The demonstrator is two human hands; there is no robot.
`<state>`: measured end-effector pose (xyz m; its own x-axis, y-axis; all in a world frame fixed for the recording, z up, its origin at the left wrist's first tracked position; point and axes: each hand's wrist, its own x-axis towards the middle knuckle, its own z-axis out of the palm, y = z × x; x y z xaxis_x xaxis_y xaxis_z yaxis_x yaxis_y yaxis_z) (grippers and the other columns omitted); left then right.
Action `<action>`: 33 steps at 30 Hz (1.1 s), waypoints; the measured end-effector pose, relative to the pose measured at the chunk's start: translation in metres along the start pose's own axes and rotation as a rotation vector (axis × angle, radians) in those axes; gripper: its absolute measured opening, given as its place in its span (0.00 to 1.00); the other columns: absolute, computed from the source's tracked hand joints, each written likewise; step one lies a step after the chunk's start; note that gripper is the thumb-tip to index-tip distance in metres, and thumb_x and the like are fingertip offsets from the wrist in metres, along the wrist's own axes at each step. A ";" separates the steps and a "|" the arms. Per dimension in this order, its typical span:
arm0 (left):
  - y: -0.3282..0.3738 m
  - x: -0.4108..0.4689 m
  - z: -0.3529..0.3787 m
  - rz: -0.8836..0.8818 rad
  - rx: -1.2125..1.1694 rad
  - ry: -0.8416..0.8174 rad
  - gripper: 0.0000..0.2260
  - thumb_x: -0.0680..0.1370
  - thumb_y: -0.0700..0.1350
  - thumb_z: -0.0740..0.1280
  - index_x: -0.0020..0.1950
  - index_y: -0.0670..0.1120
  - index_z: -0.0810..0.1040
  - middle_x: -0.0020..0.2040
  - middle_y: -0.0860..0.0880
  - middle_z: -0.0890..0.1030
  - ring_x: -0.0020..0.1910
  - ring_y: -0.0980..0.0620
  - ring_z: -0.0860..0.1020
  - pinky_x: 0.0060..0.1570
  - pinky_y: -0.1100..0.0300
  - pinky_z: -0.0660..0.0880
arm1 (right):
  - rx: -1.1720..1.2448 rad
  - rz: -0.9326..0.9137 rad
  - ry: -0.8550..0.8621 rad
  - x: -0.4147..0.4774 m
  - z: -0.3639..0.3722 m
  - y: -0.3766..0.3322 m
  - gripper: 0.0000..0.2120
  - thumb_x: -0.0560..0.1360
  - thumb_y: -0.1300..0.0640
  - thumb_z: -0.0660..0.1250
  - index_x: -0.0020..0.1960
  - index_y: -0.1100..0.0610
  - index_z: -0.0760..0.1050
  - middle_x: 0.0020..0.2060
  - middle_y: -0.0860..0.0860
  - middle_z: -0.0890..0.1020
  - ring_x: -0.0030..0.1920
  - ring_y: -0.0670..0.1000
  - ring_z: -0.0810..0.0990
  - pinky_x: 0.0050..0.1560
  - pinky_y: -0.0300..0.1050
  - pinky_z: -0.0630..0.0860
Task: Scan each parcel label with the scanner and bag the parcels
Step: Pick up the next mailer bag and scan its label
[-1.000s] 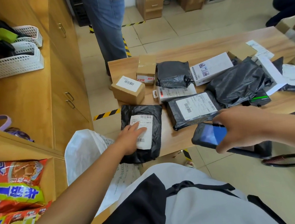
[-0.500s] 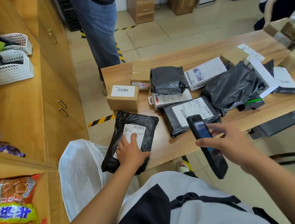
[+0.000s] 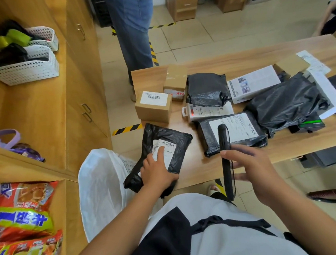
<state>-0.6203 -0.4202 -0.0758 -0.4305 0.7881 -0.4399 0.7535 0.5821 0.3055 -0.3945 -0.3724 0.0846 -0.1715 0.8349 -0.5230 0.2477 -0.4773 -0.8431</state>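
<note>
left hand (image 3: 157,173) grips the black parcel (image 3: 163,135) at its near end, index finger laid flat on the label (image 3: 166,151); my guess is that this keeps the crinkly film taut so the barcode reads clean; the barcode strip itself is left uncovered, just past the fingertip.
parcel hangs half off the near table (image 3: 197,165) edge, tilted toward the white bag (image 3: 100,194); the bag sits just left of the person's knees, below that edge, mouth up; likely parked there so a scanned parcel drops straight in.
right hand (image 3: 254,170) holds the scanner (image 3: 225,152) pinched between thumb and fingers, edge-on to the camera, upright; screen not visible from here, fingers motion-blurred; scan window looks aimed away from the label, so I'd judge this one is not being scanned right now; whether it has been read, cannot tell.
next up, probably: second black parcel (image 3: 244,128) directly behind the scanner, big label face up and ready.
further back: cardboard box (image 3: 154,106) with barcode on top, then a loose heap of black bags and white cartons; several labels are hidden there and will need flipping.
far side: someone in jeans (image 3: 132,28) stands at the table corner, hands out of shot.
</note>
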 end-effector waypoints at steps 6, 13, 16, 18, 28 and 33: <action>-0.025 -0.018 -0.001 -0.025 -0.065 -0.009 0.50 0.65 0.64 0.75 0.77 0.62 0.46 0.75 0.43 0.58 0.71 0.40 0.60 0.68 0.43 0.63 | -0.014 0.035 -0.050 0.016 0.021 -0.001 0.20 0.69 0.56 0.78 0.60 0.56 0.82 0.53 0.56 0.85 0.45 0.51 0.80 0.32 0.41 0.80; -0.100 -0.050 -0.020 -0.310 -0.448 0.223 0.44 0.65 0.60 0.77 0.73 0.65 0.53 0.73 0.47 0.63 0.69 0.42 0.64 0.64 0.43 0.70 | -0.068 0.022 -0.147 0.024 0.041 -0.006 0.38 0.58 0.47 0.79 0.66 0.56 0.79 0.57 0.58 0.83 0.47 0.52 0.81 0.38 0.45 0.78; -0.138 -0.056 -0.029 -0.474 -0.524 0.306 0.43 0.66 0.57 0.78 0.74 0.63 0.57 0.72 0.43 0.63 0.69 0.39 0.64 0.63 0.42 0.69 | -0.077 0.012 -0.172 0.023 0.048 -0.009 0.37 0.55 0.45 0.78 0.63 0.53 0.80 0.56 0.56 0.84 0.46 0.51 0.81 0.37 0.44 0.77; -0.159 -0.057 -0.031 -0.560 -0.522 0.335 0.42 0.66 0.56 0.78 0.74 0.61 0.58 0.72 0.41 0.63 0.69 0.37 0.64 0.65 0.41 0.68 | -0.081 0.020 -0.203 0.022 0.053 -0.011 0.30 0.55 0.45 0.77 0.57 0.50 0.80 0.55 0.56 0.84 0.47 0.52 0.81 0.38 0.45 0.77; -0.184 -0.035 -0.003 -0.704 -0.381 0.246 0.46 0.66 0.58 0.79 0.76 0.60 0.54 0.74 0.39 0.59 0.71 0.35 0.60 0.69 0.37 0.59 | -0.105 0.016 -0.164 0.014 0.040 -0.002 0.38 0.51 0.43 0.78 0.60 0.53 0.80 0.52 0.53 0.83 0.46 0.52 0.80 0.43 0.51 0.78; -0.182 -0.024 0.006 -0.645 -0.369 0.252 0.47 0.67 0.55 0.78 0.78 0.56 0.53 0.76 0.39 0.55 0.73 0.37 0.56 0.73 0.40 0.54 | -0.137 0.001 -0.117 0.010 0.026 0.004 0.42 0.51 0.42 0.78 0.63 0.55 0.81 0.47 0.49 0.87 0.38 0.43 0.83 0.33 0.40 0.79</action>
<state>-0.7439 -0.5466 -0.1259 -0.8600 0.2680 -0.4343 0.1220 0.9343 0.3349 -0.4204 -0.3728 0.0729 -0.2793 0.7927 -0.5419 0.3746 -0.4297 -0.8216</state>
